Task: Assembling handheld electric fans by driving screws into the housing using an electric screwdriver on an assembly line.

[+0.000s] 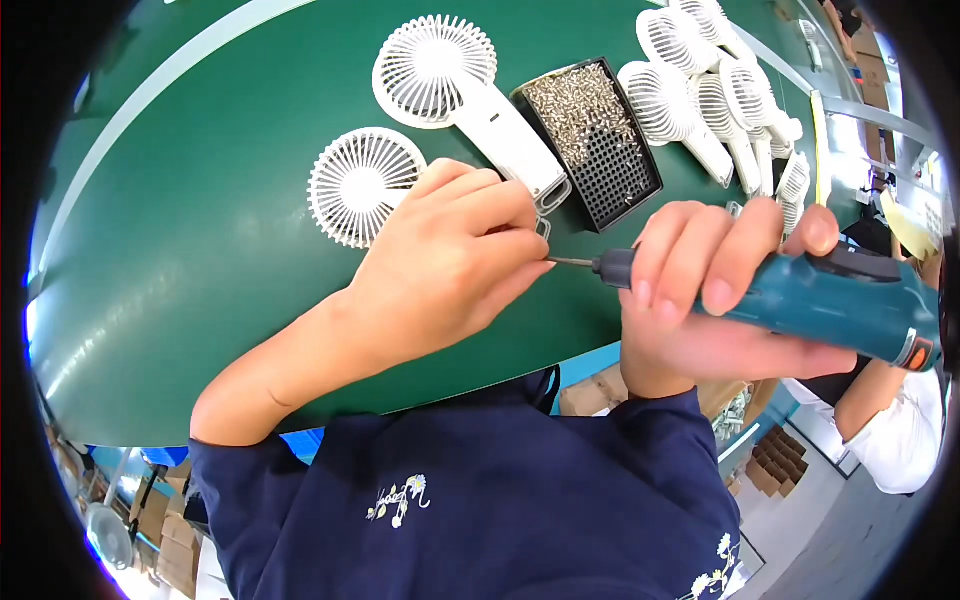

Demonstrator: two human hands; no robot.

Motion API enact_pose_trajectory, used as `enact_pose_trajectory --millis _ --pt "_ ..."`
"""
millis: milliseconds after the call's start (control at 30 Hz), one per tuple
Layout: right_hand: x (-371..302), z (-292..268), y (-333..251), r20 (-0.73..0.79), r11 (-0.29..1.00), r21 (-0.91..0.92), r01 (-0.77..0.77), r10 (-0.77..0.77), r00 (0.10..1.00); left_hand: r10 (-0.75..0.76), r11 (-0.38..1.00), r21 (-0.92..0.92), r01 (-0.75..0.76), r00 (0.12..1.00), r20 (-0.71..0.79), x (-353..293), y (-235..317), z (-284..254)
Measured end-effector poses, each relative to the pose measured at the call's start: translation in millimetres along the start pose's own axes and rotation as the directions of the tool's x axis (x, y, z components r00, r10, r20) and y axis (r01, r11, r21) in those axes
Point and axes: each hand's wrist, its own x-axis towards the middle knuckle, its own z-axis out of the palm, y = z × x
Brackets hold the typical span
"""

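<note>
My left hand [445, 255] is closed around the handle of a white handheld fan [362, 187] with a round slatted head. The hand covers most of that handle; a metal loop shows past the fingers. In my right hand [690, 300] is a teal electric screwdriver [820, 300] with a black nose, held level. Its thin bit points left and reaches my left fingertips; whether it touches a screw is hidden. Just beyond my left hand lies a second white fan [436, 72], its handle end close to my knuckles.
A black perforated tray [605, 178] of small metal screws stands behind my hands, beside the second fan. Several white fans [690, 100] are piled at the far right of the green table [180, 260]. A person's white sleeve [895, 440] shows at the right edge, with cartons below.
</note>
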Motion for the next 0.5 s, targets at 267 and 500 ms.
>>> enact_pose_trajectory --millis 267,500 --pt "-14 8 16 0.095 0.967 -0.223 0.125 -0.106 0.990 -0.086 0.987 0.150 0.066 0.987 0.134 0 3 -8" --pt "-15 2 19 0.018 0.986 -0.163 0.024 -0.021 1.000 -0.109 0.978 0.194 0.079 0.983 0.148 -2 3 -4"
